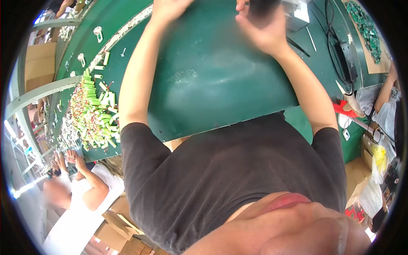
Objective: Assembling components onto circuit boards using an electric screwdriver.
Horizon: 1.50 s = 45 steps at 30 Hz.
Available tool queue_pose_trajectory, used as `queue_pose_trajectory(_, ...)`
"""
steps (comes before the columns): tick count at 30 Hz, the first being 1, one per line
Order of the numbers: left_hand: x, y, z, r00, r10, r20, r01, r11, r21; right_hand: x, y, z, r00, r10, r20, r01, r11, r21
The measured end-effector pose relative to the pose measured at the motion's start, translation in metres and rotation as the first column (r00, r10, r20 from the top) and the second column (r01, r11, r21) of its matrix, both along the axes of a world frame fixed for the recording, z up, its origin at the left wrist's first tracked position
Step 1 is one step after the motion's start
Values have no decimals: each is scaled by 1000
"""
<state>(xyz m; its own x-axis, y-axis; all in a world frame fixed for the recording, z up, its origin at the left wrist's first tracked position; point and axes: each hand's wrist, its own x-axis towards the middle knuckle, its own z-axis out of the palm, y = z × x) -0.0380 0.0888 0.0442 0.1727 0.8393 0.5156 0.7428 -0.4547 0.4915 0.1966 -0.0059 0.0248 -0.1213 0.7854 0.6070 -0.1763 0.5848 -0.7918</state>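
My left hand [171, 9] is at the top edge of the head view, over the green table mat [221, 85]. The frame cuts off most of its fingers, so what it holds, if anything, is hidden. Farther right, my right hand [268, 32] curls around a dark, rounded object [264, 6]. That object is blurred and cut by the top edge, so its kind is unclear. Just right of this hand stands a white box-shaped device [298, 16].
At left lies a heap of green cylindrical battery cells [91, 110]. A black power adapter [346, 61] with cables and a cardboard sheet of green circuit boards [364, 32] lie right. A person in white [85, 199] works at left; another person's arm [384, 91] shows at right.
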Motion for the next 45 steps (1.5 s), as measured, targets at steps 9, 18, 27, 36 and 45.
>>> queue_pose_trajectory(9, 2, 102, -37, 998, 25, -58, -20, 995, 96, 20, 13, -17, 990, 46, 135, -55, 996, 69)
queue_pose_trajectory(18, 62, 129, -39, 974, -221, 43, 225, 968, -109, 18, 11, -14, 996, 74, 55, -78, 995, 69)
queue_pose_trajectory(27, 45, 115, -34, 931, -362, 45, 361, 932, 23, 12, 2, -11, 996, 84, -36, -84, 996, 23)
queue_pose_trajectory(36, 53, -80, -32, 906, -410, -102, 414, 910, 17, 51, 9, 49, 944, -226, -241, 270, 948, 170)
queue_pose_trajectory(45, 61, -100, -44, 838, -543, -49, 543, 824, 162, 64, 38, 56, 958, -271, -91, 286, 910, 300)
